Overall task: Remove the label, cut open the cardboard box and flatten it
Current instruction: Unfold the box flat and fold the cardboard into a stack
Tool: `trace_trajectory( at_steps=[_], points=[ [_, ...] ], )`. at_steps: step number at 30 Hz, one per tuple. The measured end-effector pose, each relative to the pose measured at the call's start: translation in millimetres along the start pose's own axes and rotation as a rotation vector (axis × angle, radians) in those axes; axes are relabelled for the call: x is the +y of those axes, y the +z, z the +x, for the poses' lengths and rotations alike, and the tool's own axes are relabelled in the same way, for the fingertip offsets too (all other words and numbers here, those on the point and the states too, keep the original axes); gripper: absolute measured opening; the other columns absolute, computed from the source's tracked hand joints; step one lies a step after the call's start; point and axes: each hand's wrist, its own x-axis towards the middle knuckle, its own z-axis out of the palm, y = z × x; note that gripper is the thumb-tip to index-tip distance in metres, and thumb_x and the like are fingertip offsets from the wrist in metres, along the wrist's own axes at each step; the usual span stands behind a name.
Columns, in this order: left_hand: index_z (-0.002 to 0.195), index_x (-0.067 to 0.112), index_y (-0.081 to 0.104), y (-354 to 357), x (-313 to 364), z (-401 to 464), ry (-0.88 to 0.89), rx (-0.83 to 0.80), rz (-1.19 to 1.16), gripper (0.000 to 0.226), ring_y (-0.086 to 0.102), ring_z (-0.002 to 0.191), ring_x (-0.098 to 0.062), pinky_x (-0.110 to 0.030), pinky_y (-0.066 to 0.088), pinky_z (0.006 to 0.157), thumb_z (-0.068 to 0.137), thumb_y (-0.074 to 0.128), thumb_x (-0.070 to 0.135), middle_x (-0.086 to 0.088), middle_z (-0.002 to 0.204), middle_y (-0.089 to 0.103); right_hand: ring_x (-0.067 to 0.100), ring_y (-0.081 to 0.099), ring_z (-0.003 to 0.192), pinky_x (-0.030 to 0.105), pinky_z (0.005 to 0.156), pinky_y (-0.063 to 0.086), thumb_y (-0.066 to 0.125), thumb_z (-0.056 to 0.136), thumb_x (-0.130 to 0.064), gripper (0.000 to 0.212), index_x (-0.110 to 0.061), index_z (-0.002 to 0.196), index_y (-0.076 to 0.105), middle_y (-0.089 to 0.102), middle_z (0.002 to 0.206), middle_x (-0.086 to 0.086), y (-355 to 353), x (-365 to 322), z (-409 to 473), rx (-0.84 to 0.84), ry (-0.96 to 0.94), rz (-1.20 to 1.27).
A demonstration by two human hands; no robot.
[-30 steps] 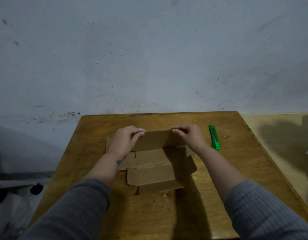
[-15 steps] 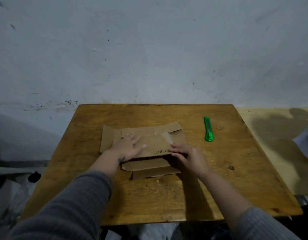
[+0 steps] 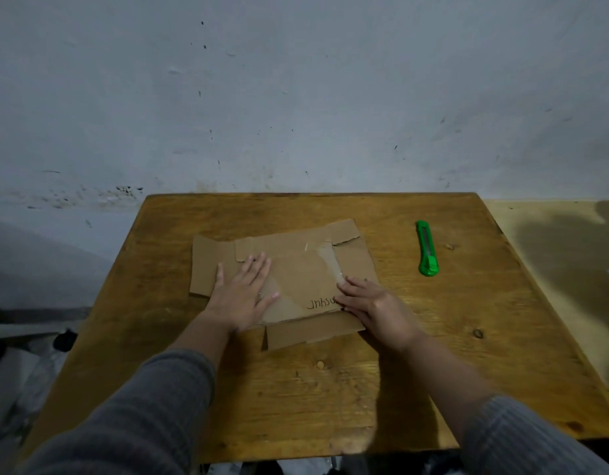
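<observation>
The cardboard box (image 3: 296,279), cut open, lies nearly flat at the middle of the wooden table (image 3: 330,389). The left hand (image 3: 243,294) presses on it with fingers spread straight, and the right hand (image 3: 375,308) lies flat on its 4 o'clock edge, probably to crease down folds that would spring back. The green utility knife (image 3: 426,248) rests well apart at 2 o'clock, seemingly parked clear of the pressing.

Brown cardboard box (image 3: 296,279) lies apparently flattened, flaps spread.
</observation>
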Motion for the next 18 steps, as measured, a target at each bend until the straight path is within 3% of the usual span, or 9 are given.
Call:
trace_trajectory(
  at_steps=[3,6,10,18],
  points=[
    [0.15,0.024,-0.015,-1.1,-6.5,6.8,0.02,0.031,-0.007,0.073,-0.019,0.144,-0.01,-0.059,-0.009,0.114,0.094,0.013,0.061,0.009,0.156,-0.022,0.014,0.036,0.137,0.035,0.117,0.022,0.057,0.089,-0.019,0.042,-0.025,0.131,0.054,0.046,0.143,-0.004,1.4,5.3,-6.0,-0.018,-0.003,-0.04],
    [0.151,0.026,-0.012,2.9,-9.4,8.8,0.037,0.056,-0.032,0.072,-0.019,0.144,-0.01,-0.056,-0.01,0.115,0.094,0.014,0.062,0.008,0.156,-0.023,0.008,0.027,0.14,0.033,0.118,0.016,0.047,0.09,-0.04,0.049,-0.026,0.137,0.047,0.04,0.147,-0.008,4.9,2.5,-18.4,-0.011,0.041,-0.038],
    [0.15,0.032,-0.012,6.3,-12.8,7.4,0.033,0.074,-0.081,0.068,-0.022,0.143,-0.011,-0.055,-0.014,0.114,0.094,0.012,0.062,0.007,0.154,-0.027,0.004,0.027,0.139,0.037,0.118,0.022,0.034,0.085,-0.062,0.065,-0.027,0.139,0.042,0.039,0.147,-0.01,8.2,-8.4,-11.0,0.061,0.199,0.031],
    [0.151,0.034,-0.002,1.6,-13.2,10.0,0.022,0.074,-0.264,0.055,-0.016,0.144,-0.006,-0.049,-0.013,0.116,0.097,-0.004,0.045,0.014,0.157,-0.012,0.005,0.019,0.143,0.032,0.118,0.006,0.051,0.091,-0.046,0.063,-0.021,0.145,0.031,0.031,0.153,-0.007,20.2,-29.9,8.2,0.176,0.444,0.094]
  ],
)
